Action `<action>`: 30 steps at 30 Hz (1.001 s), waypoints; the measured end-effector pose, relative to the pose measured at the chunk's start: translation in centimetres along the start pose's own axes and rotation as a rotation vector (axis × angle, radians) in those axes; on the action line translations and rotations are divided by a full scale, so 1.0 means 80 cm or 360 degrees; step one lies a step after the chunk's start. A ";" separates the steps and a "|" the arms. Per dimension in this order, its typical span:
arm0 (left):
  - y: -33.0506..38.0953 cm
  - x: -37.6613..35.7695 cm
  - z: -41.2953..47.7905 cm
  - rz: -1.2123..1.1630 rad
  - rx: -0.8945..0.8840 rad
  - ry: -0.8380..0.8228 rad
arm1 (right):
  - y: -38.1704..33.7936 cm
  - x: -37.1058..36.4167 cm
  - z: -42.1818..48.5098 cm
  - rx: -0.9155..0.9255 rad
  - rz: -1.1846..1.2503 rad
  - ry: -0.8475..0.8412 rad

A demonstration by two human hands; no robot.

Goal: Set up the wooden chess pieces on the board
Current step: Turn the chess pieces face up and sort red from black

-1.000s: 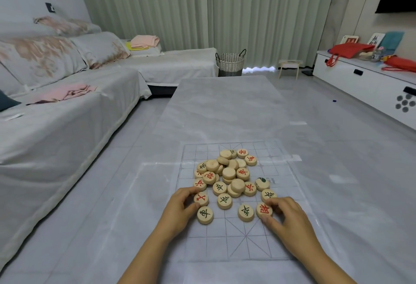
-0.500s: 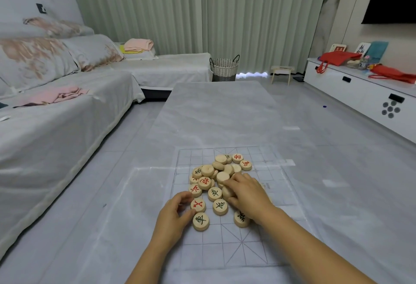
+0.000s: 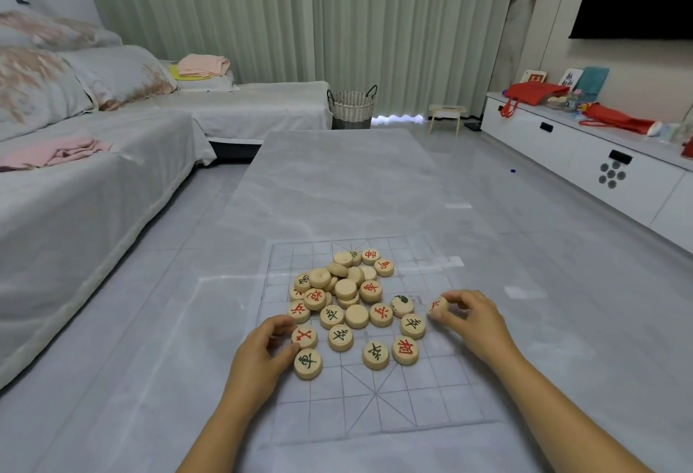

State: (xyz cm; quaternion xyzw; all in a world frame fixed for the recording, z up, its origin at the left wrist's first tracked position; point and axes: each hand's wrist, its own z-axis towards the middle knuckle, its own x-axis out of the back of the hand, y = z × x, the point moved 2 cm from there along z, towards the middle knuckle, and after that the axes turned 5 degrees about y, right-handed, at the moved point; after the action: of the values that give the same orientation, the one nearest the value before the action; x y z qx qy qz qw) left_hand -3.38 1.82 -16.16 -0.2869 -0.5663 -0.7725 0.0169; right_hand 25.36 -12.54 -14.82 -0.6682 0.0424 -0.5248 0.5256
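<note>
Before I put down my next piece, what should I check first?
1. Right hand pinches a red-marked piece: ok.
2. Its character readable: cannot tell, fingers cover part of it.
3. Board lying flat on the table: ok.
4. Pieces sorted to their starting spots: not ok, the pile is heaped mid-board.
5. Left hand has a grip on the second red piece: ok.

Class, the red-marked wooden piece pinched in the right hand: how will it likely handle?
Probably light and stiff: the right hand holds the red-marked piece with fingertips alone. Being a round disc, it could roll if dropped on edge; flat, likely stable.
</note>
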 end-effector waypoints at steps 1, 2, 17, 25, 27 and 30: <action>0.000 0.000 -0.001 0.0003 -0.0001 -0.0005 | 0.004 0.000 -0.003 -0.0002 -0.0054 0.0036; 0.001 0.000 -0.001 0.0002 -0.0005 -0.0006 | 0.006 0.001 -0.005 0.0017 -0.0130 0.0067; -0.008 -0.007 0.002 0.0140 0.0027 -0.0012 | -0.044 -0.028 -0.027 0.0441 -0.0422 0.0087; -0.009 -0.003 0.000 0.0106 0.0016 0.0000 | -0.128 -0.101 -0.025 0.0761 -0.1059 -0.0225; -0.008 -0.003 0.001 0.0096 0.0017 0.0003 | -0.134 -0.103 -0.021 0.0743 -0.1134 -0.0214; -0.009 -0.003 0.000 0.0084 0.0021 0.0009 | -0.140 -0.091 -0.022 0.0836 -0.1092 -0.0150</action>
State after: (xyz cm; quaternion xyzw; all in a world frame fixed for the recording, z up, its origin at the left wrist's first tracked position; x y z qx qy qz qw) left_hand -3.43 1.99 -16.87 -0.2994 -0.5636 -0.7688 0.0410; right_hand 15.25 -4.25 -11.43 -0.5104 -0.3411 -0.6310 0.4743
